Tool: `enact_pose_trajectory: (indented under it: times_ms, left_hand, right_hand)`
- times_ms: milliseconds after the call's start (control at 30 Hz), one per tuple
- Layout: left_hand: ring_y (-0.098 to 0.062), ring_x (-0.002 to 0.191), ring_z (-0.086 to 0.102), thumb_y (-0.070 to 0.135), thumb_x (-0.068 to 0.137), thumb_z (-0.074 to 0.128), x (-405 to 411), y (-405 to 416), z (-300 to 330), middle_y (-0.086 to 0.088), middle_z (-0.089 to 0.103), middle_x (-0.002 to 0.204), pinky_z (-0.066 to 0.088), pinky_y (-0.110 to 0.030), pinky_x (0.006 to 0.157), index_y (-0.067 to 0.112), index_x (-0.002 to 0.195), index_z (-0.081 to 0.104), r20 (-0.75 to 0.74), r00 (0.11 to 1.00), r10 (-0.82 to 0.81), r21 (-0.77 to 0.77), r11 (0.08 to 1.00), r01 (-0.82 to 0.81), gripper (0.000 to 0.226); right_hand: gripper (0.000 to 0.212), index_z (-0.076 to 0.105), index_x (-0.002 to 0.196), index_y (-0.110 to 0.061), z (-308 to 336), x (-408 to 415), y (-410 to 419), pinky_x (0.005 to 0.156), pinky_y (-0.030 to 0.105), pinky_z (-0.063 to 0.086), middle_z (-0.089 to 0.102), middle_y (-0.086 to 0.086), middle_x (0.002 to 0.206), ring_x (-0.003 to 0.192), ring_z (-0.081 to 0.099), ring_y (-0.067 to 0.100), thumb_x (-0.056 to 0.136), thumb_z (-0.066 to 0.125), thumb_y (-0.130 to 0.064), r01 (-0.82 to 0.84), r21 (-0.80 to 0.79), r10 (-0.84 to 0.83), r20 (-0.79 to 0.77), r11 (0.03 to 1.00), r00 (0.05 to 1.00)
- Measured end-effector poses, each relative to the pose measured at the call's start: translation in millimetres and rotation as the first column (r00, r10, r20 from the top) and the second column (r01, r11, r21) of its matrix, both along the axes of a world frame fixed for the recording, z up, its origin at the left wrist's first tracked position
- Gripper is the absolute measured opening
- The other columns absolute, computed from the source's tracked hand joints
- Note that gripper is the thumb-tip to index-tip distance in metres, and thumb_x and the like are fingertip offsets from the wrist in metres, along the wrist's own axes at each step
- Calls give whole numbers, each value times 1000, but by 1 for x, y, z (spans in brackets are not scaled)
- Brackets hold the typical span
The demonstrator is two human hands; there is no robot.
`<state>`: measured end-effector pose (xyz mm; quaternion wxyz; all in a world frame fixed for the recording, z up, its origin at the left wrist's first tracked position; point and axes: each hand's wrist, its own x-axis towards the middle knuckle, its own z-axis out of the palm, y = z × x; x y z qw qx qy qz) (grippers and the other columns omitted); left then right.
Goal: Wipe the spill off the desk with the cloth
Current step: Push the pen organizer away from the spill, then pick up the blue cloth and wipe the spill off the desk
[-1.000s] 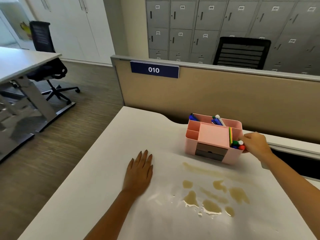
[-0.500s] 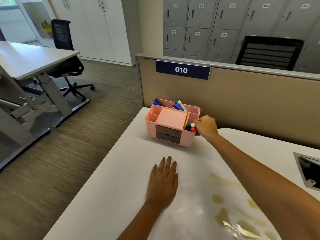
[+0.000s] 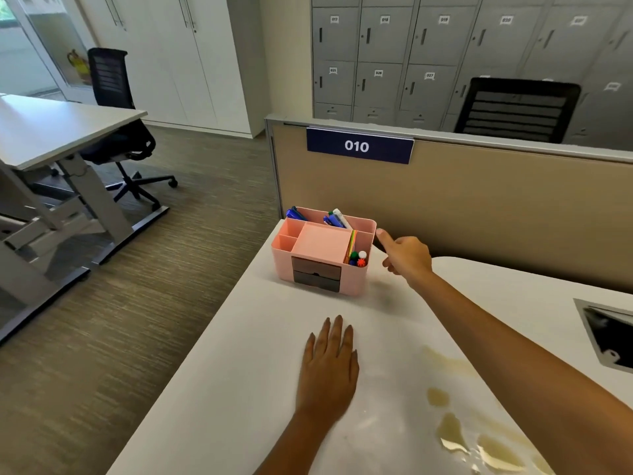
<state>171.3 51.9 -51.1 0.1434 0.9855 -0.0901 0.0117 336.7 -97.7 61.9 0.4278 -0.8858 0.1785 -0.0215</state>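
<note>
- Pooling in tan patches, the spill point(image 3: 479, 437) lies on the white desk point(image 3: 239, 371) at about 5 o'clock in the view, glossy where light catches it, with a fainter streak reaching up toward the desk's middle.
- No cloth shows anywhere in view.
- The left hand point(image 3: 329, 368) rests palm down on the desk just left of the spill, fingers straight and pressed close together, holding nothing.
- The right forearm crosses above the spill's right side; whether it touches the liquid cannot be told.
- The right hand point(image 3: 406, 257) is stretched out toward 12 o'clock, its forefinger extended and the other fingers loosely curled, gripping nothing; the fingertip sits at the right rear corner of the pink desk organizer point(image 3: 323, 250), touching or just short of it.
- The organizer stands upright near the desk's far left corner, well apart from the spill, with two dark drawers in front, blue pens point(image 3: 334, 219) in the rear compartment and coloured markers point(image 3: 358, 258) in the right one.
- Behind it, at 12 o'clock, runs a beige partition point(image 3: 479, 214) bearing a navy sign point(image 3: 359, 146) reading 010.
- A cable port point(image 3: 606, 334) is set into the desk at 3 o'clock.
- Beyond the partition are grey lockers point(image 3: 394, 56) and a black mesh chair point(image 3: 517, 109).
- At 9 to 10 o'clock stand another desk point(image 3: 51, 128) and a black swivel chair point(image 3: 120, 132).
</note>
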Motion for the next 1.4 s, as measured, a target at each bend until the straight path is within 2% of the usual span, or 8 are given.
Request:
enact_pose_trajectory:
  times_ms: [267, 400, 633, 900, 967, 1033, 1133, 1400]
  left_hand:
    - [-15, 147, -2, 36, 100, 17, -2, -1, 8, 2, 5, 160, 5, -34, 119, 19, 149, 8, -5, 1000, 11, -89, 996, -12, 53]
    - [-14, 145, 19, 21, 99, 33, -12, 1, 16, -1, 29, 155, 19, -29, 114, 13, 144, 32, 14, 997, 77, -315, 947, -68, 45]
    - [-19, 136, 38, 12, 95, 43, -60, 7, 15, -4, 44, 146, 27, -33, 114, 13, 138, 44, 31, 994, 106, -328, 940, -90, 43]
    - [-28, 135, 37, 0, 90, 43, -118, -21, 22, -12, 52, 136, 33, -47, 109, 13, 131, 48, 107, 962, 251, -360, 912, -198, 44]
    - [-34, 131, 42, -7, 86, 45, -133, -61, 30, -17, 57, 129, 38, -51, 105, 7, 126, 53, 224, 958, 182, -335, 937, -100, 43]
    - [-36, 126, 48, -3, 84, 42, -147, -113, 39, -18, 62, 123, 42, -50, 102, 4, 120, 57, 300, 950, 90, -311, 950, 9, 40]
    - [-32, 123, 52, 2, 80, 38, -168, -207, 48, -13, 65, 117, 44, -43, 98, 6, 113, 62, 328, 943, -51, -315, 935, 160, 42]
    - [-23, 132, 45, 17, 87, 35, -211, -433, 31, -1, 58, 131, 40, -36, 103, 17, 118, 61, 252, 889, -382, -269, 855, 443, 40]
  right_hand:
    - [25, 65, 78, -8, -12, -124, -145, 58, 28, 40, 67, 9, 77, 71, 57, 27, 90, 50, -23, 247, -68, -232, 175, 967, 957]
    - [25, 63, 112, -3, -45, -221, -229, 87, 43, 46, 64, 20, 112, 100, 58, 40, 89, 54, -10, 346, -216, -332, 98, 913, 938]
    - [49, 45, 137, -6, -108, -347, -278, 112, 50, 26, 38, 17, 148, 138, 32, 36, 93, 53, -26, 102, -585, -133, -10, 805, 991]
    - [59, 21, 149, -16, -115, -370, -286, 118, 39, 5, 10, 6, 159, 146, 6, 25, 98, 27, -46, -99, -613, 57, -88, 784, 995]
    - [56, 28, 147, -14, -109, -381, -298, 118, 36, 6, 15, 4, 157, 146, 11, 23, 99, 31, -43, -131, -583, 133, -40, 802, 990]
    - [44, 48, 135, -10, -100, -392, -313, 114, 33, 22, 39, 5, 148, 138, 34, 25, 97, 45, -32, -146, -532, 217, 74, 834, 973]
    - [25, 67, 112, -8, -89, -413, -350, 94, 30, 45, 67, 7, 117, 110, 61, 25, 90, 59, -15, -127, -480, 250, 201, 868, 947]
    - [28, 65, 113, -10, -71, -460, -522, 91, 28, 42, 67, 5, 114, 106, 58, 24, 89, 52, -3, 110, -384, -31, 205, 917, 978]
